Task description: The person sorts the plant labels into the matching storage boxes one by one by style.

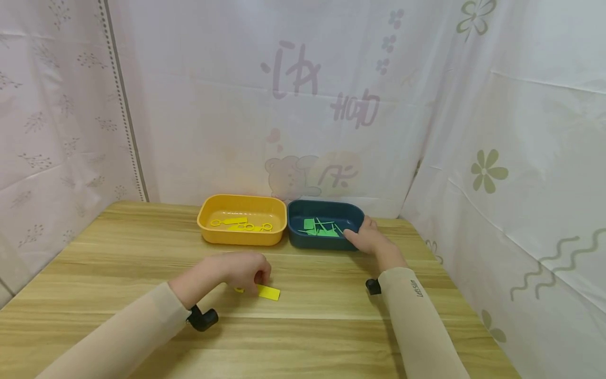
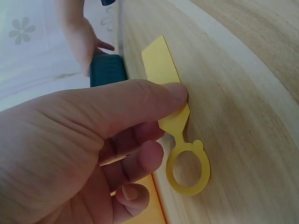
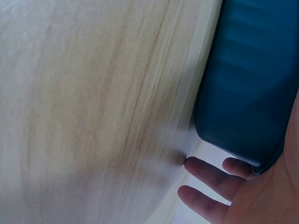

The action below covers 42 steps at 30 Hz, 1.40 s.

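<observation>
In the left wrist view, my left hand (image 2: 70, 135) pinches a flat yellow tag (image 2: 161, 60) with a ring at one end. The thumb lies across its middle. From the head view, this left hand (image 1: 243, 268) is low over the table, in front of the yellow bin (image 1: 241, 241). At the right end of the dark teal bin (image 1: 314, 243), my right hand (image 1: 371, 238) rests with its thumb over the rim. Its loosely extended fingers (image 3: 212, 177) lie outside the bin in the right wrist view. Nothing shows in their grasp.
Several yellow tags (image 1: 235, 221) lie in the yellow bin. Green pieces (image 1: 326, 231), some thin and some flat, lie in the teal bin. Both bins stand side by side on the wooden table (image 1: 307, 337), with a printed curtain (image 1: 203, 116) behind them.
</observation>
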Each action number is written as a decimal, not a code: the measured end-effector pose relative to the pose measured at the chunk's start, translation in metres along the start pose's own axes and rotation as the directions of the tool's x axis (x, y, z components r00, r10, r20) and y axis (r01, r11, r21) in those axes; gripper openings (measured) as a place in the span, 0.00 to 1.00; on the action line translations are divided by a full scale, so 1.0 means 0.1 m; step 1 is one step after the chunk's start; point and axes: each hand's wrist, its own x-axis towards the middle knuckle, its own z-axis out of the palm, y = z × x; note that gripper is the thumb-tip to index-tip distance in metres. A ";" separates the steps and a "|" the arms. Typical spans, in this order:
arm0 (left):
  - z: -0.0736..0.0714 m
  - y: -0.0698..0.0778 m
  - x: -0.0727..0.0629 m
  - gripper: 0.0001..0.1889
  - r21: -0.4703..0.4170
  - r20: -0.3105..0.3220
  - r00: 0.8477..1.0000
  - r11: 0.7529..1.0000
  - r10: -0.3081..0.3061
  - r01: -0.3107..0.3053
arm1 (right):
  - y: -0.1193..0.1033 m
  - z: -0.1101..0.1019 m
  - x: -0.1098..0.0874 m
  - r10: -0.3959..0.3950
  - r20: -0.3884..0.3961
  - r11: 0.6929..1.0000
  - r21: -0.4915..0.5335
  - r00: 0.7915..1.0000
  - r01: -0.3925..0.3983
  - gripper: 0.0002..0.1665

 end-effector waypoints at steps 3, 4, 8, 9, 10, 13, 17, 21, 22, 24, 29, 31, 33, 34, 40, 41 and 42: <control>0.00 -0.01 0.00 0.12 0.014 -0.005 1.000 1.000 0.002 -0.002 | 0.00 -0.01 -0.01 0.001 -0.002 1.000 0.001 1.000 -0.001 0.67; 0.00 -0.01 0.01 0.12 0.017 -0.006 1.000 1.000 0.002 -0.002 | 0.00 -0.01 -0.01 0.001 -0.001 1.000 0.001 1.000 -0.001 0.67; 0.01 -0.02 0.01 0.11 0.028 -0.013 1.000 1.000 0.010 -0.010 | 0.00 -0.01 0.00 0.002 0.002 1.000 0.004 1.000 -0.002 0.66; 0.01 -0.02 0.01 0.11 0.031 -0.015 1.000 0.999 0.015 -0.014 | 0.01 -0.01 0.00 0.003 0.002 1.000 0.004 1.000 -0.003 0.66; 0.01 -0.02 0.01 0.10 0.033 -0.017 1.000 0.999 0.019 -0.018 | 0.01 -0.01 0.00 0.003 0.003 1.000 0.003 1.000 -0.003 0.66; 0.01 -0.02 0.00 0.10 0.039 -0.024 0.999 0.999 0.029 -0.029 | 0.01 -0.01 0.01 0.003 0.003 1.000 0.008 1.000 -0.003 0.66; 0.00 -0.02 -0.01 0.10 0.035 -0.031 0.999 0.999 0.032 -0.031 | 0.00 -0.01 0.01 0.002 0.000 1.000 0.011 1.000 -0.002 0.66; 0.00 -0.03 -0.01 0.11 0.037 -0.041 0.998 0.998 0.043 -0.041 | 0.00 -0.01 0.00 0.004 -0.003 1.000 0.013 1.000 -0.004 0.67; -0.01 -0.03 -0.01 0.11 0.038 -0.046 0.998 0.998 0.050 -0.048 | 0.00 0.00 0.00 0.005 -0.003 1.000 0.012 1.000 -0.005 0.67; -0.02 -0.04 0.00 0.11 0.037 -0.058 0.996 0.997 0.064 -0.062 | 0.00 0.00 0.00 0.007 -0.006 1.000 0.006 1.000 -0.007 0.67; -0.07 -0.04 -0.02 0.11 0.023 -0.100 0.990 0.995 0.103 -0.101 | 0.02 0.01 0.02 0.005 -0.017 1.000 -0.007 1.000 -0.005 0.67; -0.10 -0.05 -0.02 0.10 0.024 -0.126 0.984 0.992 0.124 -0.122 | 0.02 0.01 0.02 0.003 -0.020 1.000 -0.006 1.000 -0.003 0.67; -0.14 -0.05 -0.03 0.10 0.028 -0.162 0.976 0.989 0.148 -0.145 | 0.02 0.01 0.02 0.004 -0.021 1.000 -0.007 1.000 -0.004 0.67; -0.16 -0.06 -0.03 0.09 0.037 -0.185 0.970 0.987 0.160 -0.156 | 0.02 0.01 0.02 0.004 -0.022 1.000 -0.007 1.000 -0.004 0.66; -0.26 -0.06 -0.08 0.06 0.052 -0.328 0.927 0.983 0.183 -0.176 | 0.01 0.01 0.01 0.002 -0.019 1.000 -0.002 1.000 -0.002 0.66; -0.27 -0.06 -0.08 0.06 0.054 -0.351 0.919 0.984 0.180 -0.172 | 0.01 0.01 0.00 0.003 -0.016 1.000 0.001 1.000 -0.003 0.67; -0.28 -0.07 -0.08 0.07 0.058 -0.374 0.910 0.984 0.178 -0.169 | 0.01 0.01 0.00 0.004 -0.014 1.000 0.002 1.000 -0.004 0.67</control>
